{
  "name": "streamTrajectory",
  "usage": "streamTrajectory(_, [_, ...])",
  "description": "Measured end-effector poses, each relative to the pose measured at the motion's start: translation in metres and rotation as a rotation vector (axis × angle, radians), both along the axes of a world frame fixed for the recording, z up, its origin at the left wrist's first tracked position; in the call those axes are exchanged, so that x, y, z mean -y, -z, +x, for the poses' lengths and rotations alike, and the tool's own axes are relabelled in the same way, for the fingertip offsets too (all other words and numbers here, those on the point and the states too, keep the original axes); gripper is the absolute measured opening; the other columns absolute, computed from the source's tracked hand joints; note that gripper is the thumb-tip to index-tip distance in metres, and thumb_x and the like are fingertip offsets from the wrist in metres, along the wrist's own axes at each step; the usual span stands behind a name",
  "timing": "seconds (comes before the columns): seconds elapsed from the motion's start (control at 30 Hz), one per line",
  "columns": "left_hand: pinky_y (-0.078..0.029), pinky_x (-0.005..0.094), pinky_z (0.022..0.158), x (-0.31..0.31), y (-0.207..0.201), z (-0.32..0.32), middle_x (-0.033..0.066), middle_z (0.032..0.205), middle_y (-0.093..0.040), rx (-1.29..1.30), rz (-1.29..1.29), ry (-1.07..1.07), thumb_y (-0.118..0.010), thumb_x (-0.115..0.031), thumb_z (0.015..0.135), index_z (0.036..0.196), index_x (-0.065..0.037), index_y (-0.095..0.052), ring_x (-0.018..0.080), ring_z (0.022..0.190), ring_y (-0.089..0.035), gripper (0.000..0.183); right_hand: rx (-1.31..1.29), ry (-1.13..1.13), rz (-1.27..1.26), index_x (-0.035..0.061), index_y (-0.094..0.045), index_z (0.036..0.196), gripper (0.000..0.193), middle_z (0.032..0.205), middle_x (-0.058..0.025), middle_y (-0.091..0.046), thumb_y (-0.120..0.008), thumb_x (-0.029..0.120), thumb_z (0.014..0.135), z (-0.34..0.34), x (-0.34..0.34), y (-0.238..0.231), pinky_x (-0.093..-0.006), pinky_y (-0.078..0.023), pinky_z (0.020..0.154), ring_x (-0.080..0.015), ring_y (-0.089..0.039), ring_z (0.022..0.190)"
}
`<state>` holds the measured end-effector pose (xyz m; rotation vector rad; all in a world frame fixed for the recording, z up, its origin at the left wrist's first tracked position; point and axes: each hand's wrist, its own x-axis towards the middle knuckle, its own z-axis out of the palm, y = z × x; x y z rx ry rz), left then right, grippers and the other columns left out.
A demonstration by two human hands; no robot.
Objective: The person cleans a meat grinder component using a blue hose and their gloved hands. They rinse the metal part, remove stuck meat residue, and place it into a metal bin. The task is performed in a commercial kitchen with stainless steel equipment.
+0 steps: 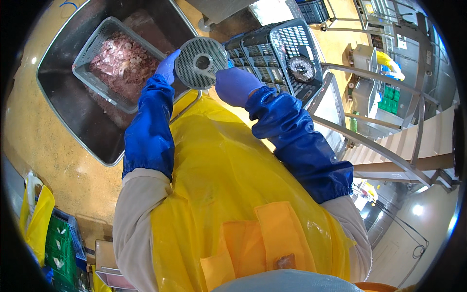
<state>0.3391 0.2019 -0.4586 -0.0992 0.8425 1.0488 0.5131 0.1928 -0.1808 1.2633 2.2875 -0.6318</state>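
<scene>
A round perforated metal plate (187, 63) with a hole in its middle is held up in front of my yellow apron. My left hand (166, 69), in a purple-blue glove, grips its left rim. At the right rim, my right hand (237, 86) is closed in a fist, gloved the same way. A thin pale strip (210, 74) lies across the plate and runs to this fist, with a bit of light blue showing just above it. What the fist holds is mostly hidden.
On the left, a large metal tub (63, 90) contains a grey perforated crate (87, 56) of pinkish minced meat (121, 61). Stacked dark crates (258, 53) stand at right, the nearest holding another round perforated disc (301, 69). Metal rails (374, 138) cross further right.
</scene>
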Motion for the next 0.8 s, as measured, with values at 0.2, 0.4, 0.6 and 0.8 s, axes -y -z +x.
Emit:
streamTrajectory(0.2, [-0.054, 0.0361, 0.091, 0.002, 0.025, 0.011, 0.0095, 0.114, -0.068, -0.082, 0.145, 0.006, -0.062, -0.024, 0.096, 0.120, -0.003, -0.062, 0.0200, 0.103, -0.065, 0.032, 0.043, -0.001, 0.006, 0.0033, -0.065, 0.096, 0.022, 0.089, -0.0195, -0.069, -0.051, 0.019, 0.090, -0.004, -0.001, 0.001, -0.0468, -0.055, 0.076, -0.0385, -0.068, 0.081])
streamTrajectory(0.4, [-0.052, 0.0401, 0.094, 0.032, 0.014, 0.037, 0.0098, 0.120, -0.063, -0.181, 0.029, -0.205, -0.060, -0.024, 0.097, 0.128, -0.005, -0.057, 0.0231, 0.108, -0.062, 0.036, 0.012, 0.011, 0.022, 0.0030, -0.064, 0.098, 0.022, 0.089, -0.0197, -0.069, -0.049, 0.018, 0.091, 0.006, 0.000, 0.016, -0.0469, -0.054, 0.075, -0.0386, -0.067, 0.081])
streamTrajectory(0.6, [-0.052, 0.0419, 0.093, 0.048, 0.019, 0.033, 0.0113, 0.125, -0.062, 0.099, -0.043, -0.264, -0.055, -0.028, 0.099, 0.128, -0.004, -0.057, 0.0251, 0.112, -0.060, 0.038, -0.035, 0.074, 0.017, 0.0023, -0.063, 0.100, 0.023, 0.088, -0.0196, -0.069, -0.049, 0.019, 0.091, 0.000, 0.000, 0.007, -0.0482, -0.054, 0.075, -0.0387, -0.067, 0.081])
streamTrajectory(0.8, [-0.053, 0.0382, 0.089, 0.019, 0.037, 0.015, 0.0088, 0.120, -0.065, -0.213, 0.032, -0.327, -0.054, -0.034, 0.099, 0.126, -0.004, -0.059, 0.0232, 0.104, -0.064, 0.041, -0.035, 0.049, 0.044, 0.0031, -0.062, 0.102, 0.023, 0.088, -0.0201, -0.069, -0.050, 0.018, 0.090, -0.004, -0.002, 0.006, -0.0487, -0.055, 0.073, -0.0388, -0.067, 0.081])
